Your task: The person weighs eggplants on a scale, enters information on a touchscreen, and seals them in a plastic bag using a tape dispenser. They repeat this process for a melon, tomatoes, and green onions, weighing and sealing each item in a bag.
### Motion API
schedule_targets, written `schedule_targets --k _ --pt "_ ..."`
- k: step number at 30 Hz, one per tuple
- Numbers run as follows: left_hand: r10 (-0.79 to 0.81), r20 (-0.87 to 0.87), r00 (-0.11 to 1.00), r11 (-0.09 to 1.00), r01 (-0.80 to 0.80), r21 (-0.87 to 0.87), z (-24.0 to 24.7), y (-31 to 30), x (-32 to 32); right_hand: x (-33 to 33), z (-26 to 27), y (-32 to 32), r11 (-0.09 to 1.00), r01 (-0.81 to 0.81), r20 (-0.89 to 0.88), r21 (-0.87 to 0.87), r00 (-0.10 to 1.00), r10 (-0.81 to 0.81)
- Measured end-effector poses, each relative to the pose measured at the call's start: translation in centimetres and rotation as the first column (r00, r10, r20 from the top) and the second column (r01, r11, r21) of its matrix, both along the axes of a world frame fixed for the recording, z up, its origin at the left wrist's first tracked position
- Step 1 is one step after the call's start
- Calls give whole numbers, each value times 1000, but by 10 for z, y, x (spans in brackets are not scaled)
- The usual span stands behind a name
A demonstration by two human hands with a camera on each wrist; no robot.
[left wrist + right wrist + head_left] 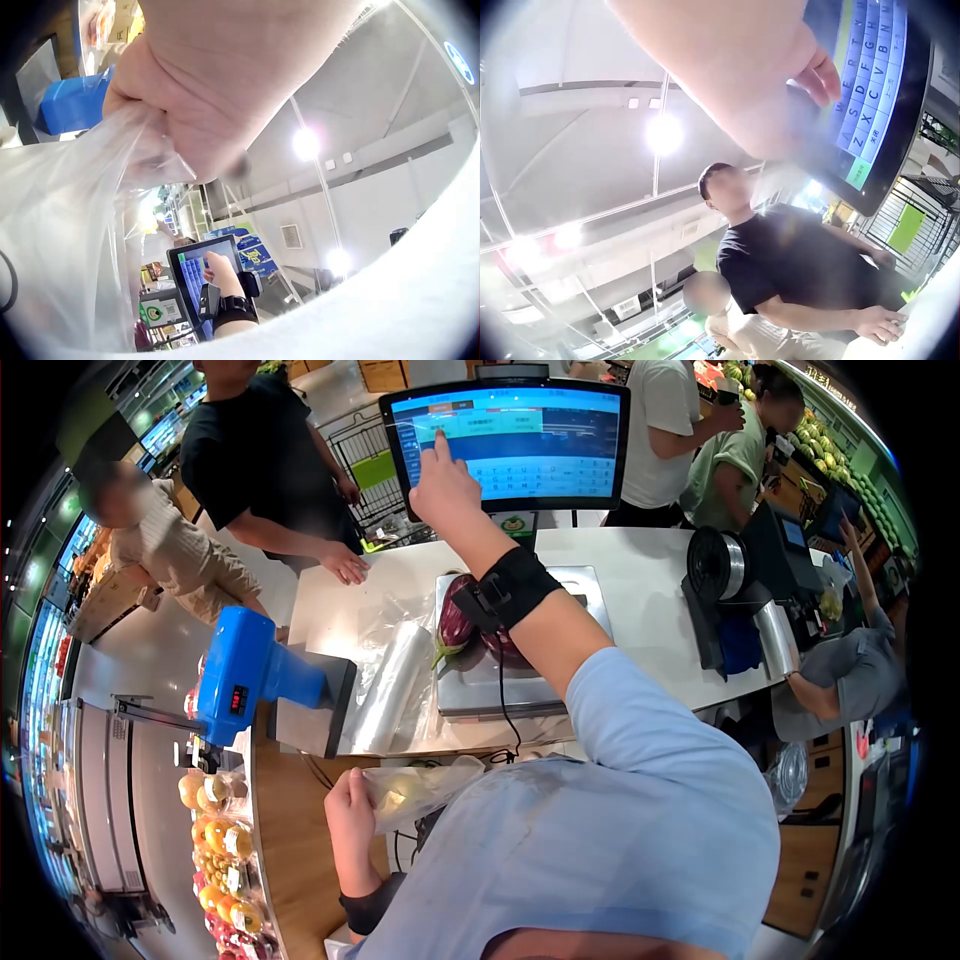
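Observation:
My right hand (445, 488) reaches over to the touchscreen (570, 445), its index finger extended onto the upper left of the display and the other fingers curled. In the right wrist view this hand (727, 67) covers part of the lettered keyboard screen (874, 82). Low at the counter's near side, my left hand (352, 818) grips a clear plastic bag (418, 790) with something yellow-green inside. The left wrist view shows the gathered bag (64, 232) pinched in that hand (210, 82). Purple eggplants (457, 618) lie on the metal scale (470, 688), partly behind my forearm.
A roll of clear bags (392, 685) lies left of the scale, beside a blue device (235, 670) on a stand. A person in black (245, 460) rests a hand on the counter (650, 570). Fruit (215, 835) is at lower left; a spool (715, 565) stands right.

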State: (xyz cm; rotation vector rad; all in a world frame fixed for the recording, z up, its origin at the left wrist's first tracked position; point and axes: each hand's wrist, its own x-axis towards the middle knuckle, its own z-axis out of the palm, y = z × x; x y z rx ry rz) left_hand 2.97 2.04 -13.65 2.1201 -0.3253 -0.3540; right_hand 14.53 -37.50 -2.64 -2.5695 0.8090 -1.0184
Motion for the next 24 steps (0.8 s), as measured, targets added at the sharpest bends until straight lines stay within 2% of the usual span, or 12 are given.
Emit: schedule_targets --k 3,7,9,11,15,16,18,19,21,22,23,24 --pt "-7 7 1000 1000 8 -21 4 0 1 -22 5 10 998 -30 43 -50 999 32" --pt "3 -25 1000 998 -5 -59 10 -2 3 -131 -3 47 947 -302 266 -111 909 322" --pt "-15 -37 999 999 13 -50 10 -2 7 -199 -8 61 884 -443 210 150 888 410" --pt "-41 4 999 999 41 -10 9 -2 9 -249 -42 45 743 -476 363 470 872 328" --pt "-49 -4 999 999 49 4 10 -8 12 -342 -120 -6 918 109 231 380 950 -209" --pt "-53 -7 999 998 53 -22 9 -8 15 -363 -142 -16 913 120 220 389 951 -219" --pt "-22 -41 999 997 19 -81 7 -5 19 -396 -197 -23 818 303 242 490 854 -461" --pt "-43 -41 998 997 40 -70 3 -3 25 -402 -223 -21 806 320 237 499 844 -481" --pt "120 -144 982 957 -153 -246 -11 5 38 -427 -271 -13 839 356 211 411 858 -468" --pt "95 9 995 967 -90 -237 -23 10 48 -434 -291 -7 843 336 180 421 880 -440" --pt "49 92 995 995 -40 -97 -32 27 66 -432 -307 -1 846 311 148 433 901 -407" --pt "228 -104 968 940 -247 -236 -13 7 51 -430 -318 4 859 221 188 462 922 -338"
